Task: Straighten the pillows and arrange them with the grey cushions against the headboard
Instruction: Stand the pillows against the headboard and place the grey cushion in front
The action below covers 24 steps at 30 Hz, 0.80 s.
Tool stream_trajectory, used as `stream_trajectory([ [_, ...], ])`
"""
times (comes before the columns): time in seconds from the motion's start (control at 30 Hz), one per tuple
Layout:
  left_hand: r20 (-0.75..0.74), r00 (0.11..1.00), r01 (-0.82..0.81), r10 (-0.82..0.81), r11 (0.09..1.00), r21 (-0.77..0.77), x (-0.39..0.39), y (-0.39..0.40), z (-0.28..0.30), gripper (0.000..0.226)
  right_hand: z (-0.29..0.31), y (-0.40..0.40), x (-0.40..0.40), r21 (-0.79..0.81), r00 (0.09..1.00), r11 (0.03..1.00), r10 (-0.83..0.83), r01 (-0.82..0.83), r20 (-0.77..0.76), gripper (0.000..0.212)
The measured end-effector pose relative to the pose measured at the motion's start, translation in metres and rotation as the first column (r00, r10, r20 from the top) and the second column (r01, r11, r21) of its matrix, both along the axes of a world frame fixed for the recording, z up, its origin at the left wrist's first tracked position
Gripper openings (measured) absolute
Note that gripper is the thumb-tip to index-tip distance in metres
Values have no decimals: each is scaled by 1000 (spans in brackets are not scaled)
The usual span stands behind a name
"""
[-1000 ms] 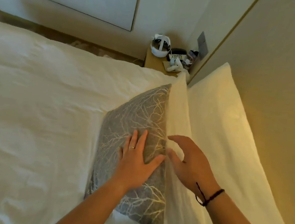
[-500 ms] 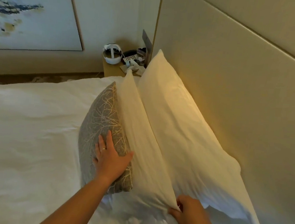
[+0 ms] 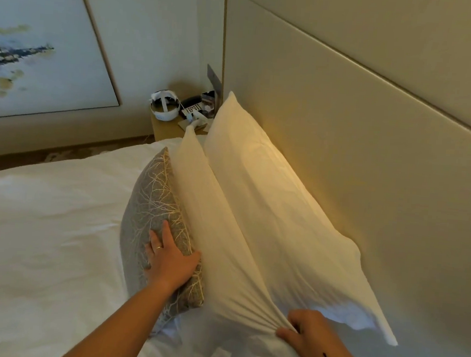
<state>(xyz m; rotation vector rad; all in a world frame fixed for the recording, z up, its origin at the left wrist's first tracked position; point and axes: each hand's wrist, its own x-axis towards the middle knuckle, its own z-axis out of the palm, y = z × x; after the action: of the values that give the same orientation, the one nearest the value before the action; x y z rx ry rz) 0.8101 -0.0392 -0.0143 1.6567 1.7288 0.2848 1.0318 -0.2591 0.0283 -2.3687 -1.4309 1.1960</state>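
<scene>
Right hand (image 3: 310, 336) pinches the front pillow's (image 3: 224, 233) corner; left hand (image 3: 170, 260) lies spread on the grey cushion (image 3: 153, 208). A strong pull (my judgement) may topple both.

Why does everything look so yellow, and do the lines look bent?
Head view: warm light glows along the headboard and rear white pillow; the duvet stays cooler white; the wide lens tilts wall and picture edges; focus is slightly soft throughout.
</scene>
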Motion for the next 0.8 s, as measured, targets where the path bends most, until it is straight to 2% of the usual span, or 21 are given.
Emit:
stream_trajectory([
  [0.1, -1, 1000, -6, 6, 999, 32, 1, -2, 7, 112, 13, -2, 0, 11, 996, 998, 61, -62, 61, 35],
  [0.17, -33, 998, 48, -45, 992, 116, 10, -4, 16, 108, 28, -7, 4, 80, 992, 995, 53, -62, 113, 22],
  [0.27, -71, 962, 273, -264, 919, 284, 44, -7, 37, 97, 55, -18, 21, 298, 963, 953, -136, 61, 235, 21],
  [0.33, -66, 904, 417, -422, 839, 348, 76, -11, 52, 88, 67, -28, 36, 405, 879, 912, -247, 69, 408, 32],
  [0.4, -71, 829, 538, -555, 754, 376, 110, -18, 63, 80, 70, -41, 53, 359, 796, 929, -286, 93, 534, 51],
  [0.47, -91, 757, 632, -647, 690, 352, 139, -27, 65, 78, 67, -53, 65, 204, 773, 965, -253, 163, 581, 56],
  [0.6, -225, 639, 769, -736, 596, 231, 173, -43, 56, 79, 57, -68, 71, 20, 769, 992, -111, 127, 630, 23],
  [0.73, -236, 599, 801, -765, 580, 151, 182, -51, 48, 78, 67, -86, 81, 56, 703, 984, -160, 169, 693, 6],
  [0.8, -221, 604, 796, -766, 590, 133, 183, -52, 48, 78, 67, -96, 83, 61, 700, 977, -190, 206, 688, 10],
])
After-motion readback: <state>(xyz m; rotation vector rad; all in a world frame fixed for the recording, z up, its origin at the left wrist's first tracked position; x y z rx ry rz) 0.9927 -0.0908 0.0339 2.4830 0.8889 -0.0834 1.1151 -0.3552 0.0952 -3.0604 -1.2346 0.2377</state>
